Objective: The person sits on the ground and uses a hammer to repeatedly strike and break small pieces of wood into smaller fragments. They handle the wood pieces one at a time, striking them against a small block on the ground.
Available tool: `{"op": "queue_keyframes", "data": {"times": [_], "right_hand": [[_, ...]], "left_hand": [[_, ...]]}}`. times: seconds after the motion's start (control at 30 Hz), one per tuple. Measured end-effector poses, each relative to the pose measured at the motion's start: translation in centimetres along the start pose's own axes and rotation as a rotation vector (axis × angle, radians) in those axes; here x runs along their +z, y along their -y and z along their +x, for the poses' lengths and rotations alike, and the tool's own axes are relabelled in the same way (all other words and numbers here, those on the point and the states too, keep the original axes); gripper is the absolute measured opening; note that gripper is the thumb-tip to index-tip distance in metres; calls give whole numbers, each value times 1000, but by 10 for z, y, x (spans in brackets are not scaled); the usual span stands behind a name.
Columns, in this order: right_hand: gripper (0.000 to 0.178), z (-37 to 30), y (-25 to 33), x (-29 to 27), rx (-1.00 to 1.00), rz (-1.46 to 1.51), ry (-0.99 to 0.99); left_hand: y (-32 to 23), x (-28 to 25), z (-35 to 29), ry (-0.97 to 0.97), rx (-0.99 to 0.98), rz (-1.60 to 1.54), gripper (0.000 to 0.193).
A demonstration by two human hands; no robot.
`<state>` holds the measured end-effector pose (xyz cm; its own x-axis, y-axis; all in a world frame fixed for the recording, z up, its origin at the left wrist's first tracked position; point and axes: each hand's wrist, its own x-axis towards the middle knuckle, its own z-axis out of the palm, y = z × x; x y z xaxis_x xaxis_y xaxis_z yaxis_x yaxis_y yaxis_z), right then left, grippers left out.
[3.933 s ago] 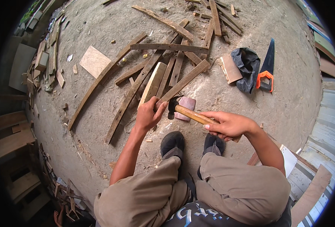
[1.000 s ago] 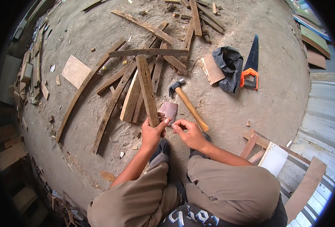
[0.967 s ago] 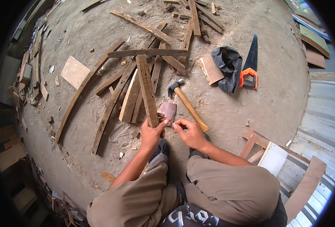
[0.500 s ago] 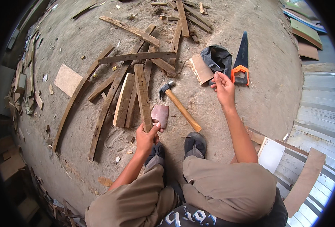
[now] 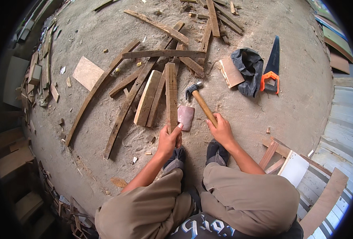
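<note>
My left hand (image 5: 170, 139) is closed around the near end of a wooden batten (image 5: 171, 93), which points away from me. To its right, my right hand (image 5: 221, 129) grips the wooden handle of a claw hammer (image 5: 202, 104), whose dark head lies at the far end. Between the batten and the hammer, a flat pinkish slab (image 5: 186, 118) rests on the ground. Just left of the held batten are two shorter wood pieces, the nearer one a thick pale-edged block (image 5: 148, 98).
Long battens (image 5: 122, 113) lie crossed ahead and left, beside a square plywood piece (image 5: 87, 73). Right of the hammer are a black plastic bag (image 5: 248, 71), a small board (image 5: 231, 73) and an orange-handled handsaw (image 5: 270, 75). Corrugated metal sheets (image 5: 340, 119) line the right edge.
My right hand has come down from beside the black bag and taken hold of the hammer handle. My left hand still holds the batten. The whole view has shifted slightly.
</note>
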<state>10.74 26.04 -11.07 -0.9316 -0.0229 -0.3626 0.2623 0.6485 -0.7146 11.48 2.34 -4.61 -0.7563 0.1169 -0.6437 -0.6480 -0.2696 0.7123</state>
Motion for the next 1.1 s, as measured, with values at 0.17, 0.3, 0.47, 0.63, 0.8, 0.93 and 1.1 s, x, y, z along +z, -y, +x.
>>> {"op": "queue_keyframes", "data": {"times": [0.17, 0.3, 0.47, 0.63, 0.8, 0.93, 1.1], "right_hand": [[34, -1, 11, -3, 227, 688, 301], [32, -19, 66, -28, 212, 604, 290], [28, -24, 74, -21, -13, 398, 144], [26, -36, 86, -20, 17, 358, 179], [28, -39, 83, -14, 64, 419, 204], [28, -42, 81, -8, 180, 553, 221], [29, -37, 85, -15, 206, 585, 275]], "left_hand": [[-2, -4, 1, -16, 25, 28, 28], [6, -12, 4, -84, 83, 146, 25], [16, -15, 8, -136, 144, 236, 20], [18, -24, 15, -229, 239, 440, 20], [7, -16, 8, -282, 266, 537, 20], [2, -14, 7, -293, 238, 555, 21], [10, -18, 9, -298, 220, 564, 21]]}}
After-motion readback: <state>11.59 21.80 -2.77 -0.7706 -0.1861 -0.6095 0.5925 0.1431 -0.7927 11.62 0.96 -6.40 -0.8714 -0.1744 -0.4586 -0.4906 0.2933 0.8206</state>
